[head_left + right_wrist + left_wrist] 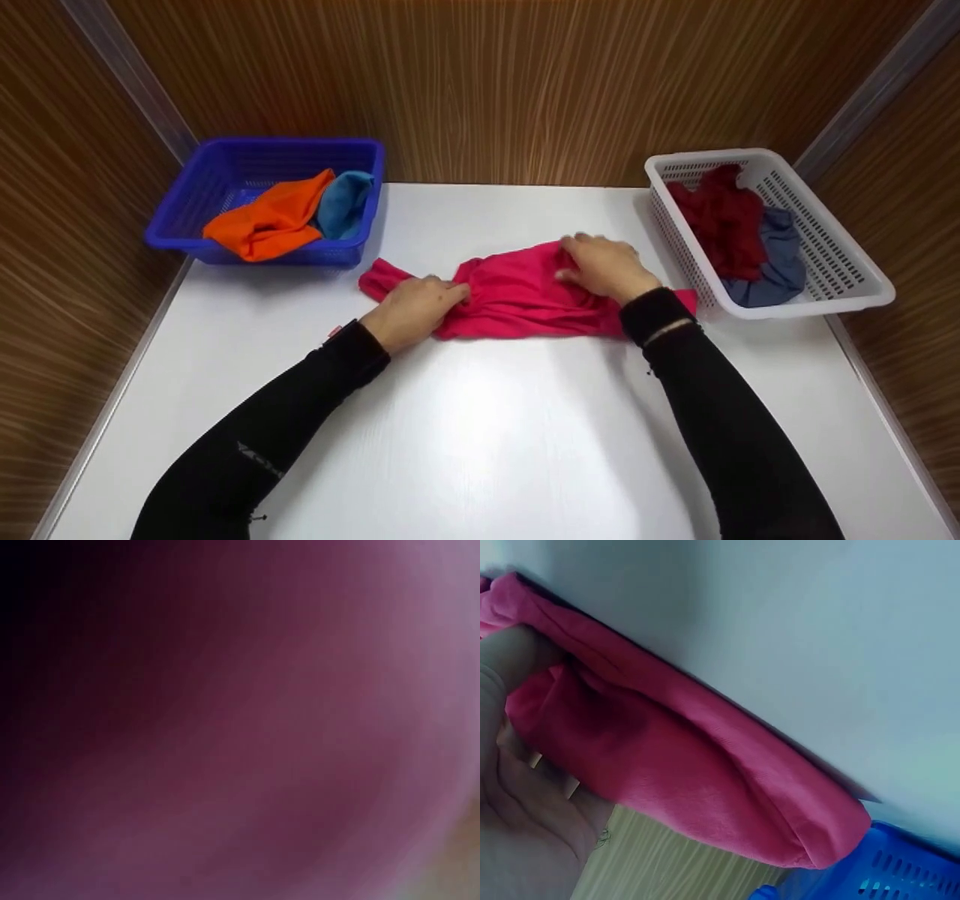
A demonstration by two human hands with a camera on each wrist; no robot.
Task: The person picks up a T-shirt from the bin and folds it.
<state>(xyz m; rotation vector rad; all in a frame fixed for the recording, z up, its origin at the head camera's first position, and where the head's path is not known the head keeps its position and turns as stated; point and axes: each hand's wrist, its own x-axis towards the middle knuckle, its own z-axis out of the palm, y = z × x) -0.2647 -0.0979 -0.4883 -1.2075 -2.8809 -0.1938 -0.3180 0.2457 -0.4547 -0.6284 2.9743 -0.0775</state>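
Note:
A crumpled bright pink garment (pixel 517 289) lies spread sideways on the white table, with a narrow sleeve-like end (pixel 382 277) pointing left. My left hand (pixel 411 311) pinches its left part. In the left wrist view the thumb (pixel 521 652) presses over the pink fabric (pixel 675 757) while the other fingers lie beneath. My right hand (pixel 606 266) rests over the garment's right part, its loosely bent fingers at the far edge and thumb spread apart from them. Blurred pink fabric (pixel 300 720) fills the right wrist view and hides that hand there.
A blue basket (pixel 169 244) at the back left holds an orange cloth (pixel 274 217) and a teal cloth (pixel 343 206). On the right, a white basket (pixel 855 292) contains a dark red cloth (pixel 724 221) and a grey-blue cloth (pixel 780 259). Wood-patterned walls (pixel 510 90) enclose the table.

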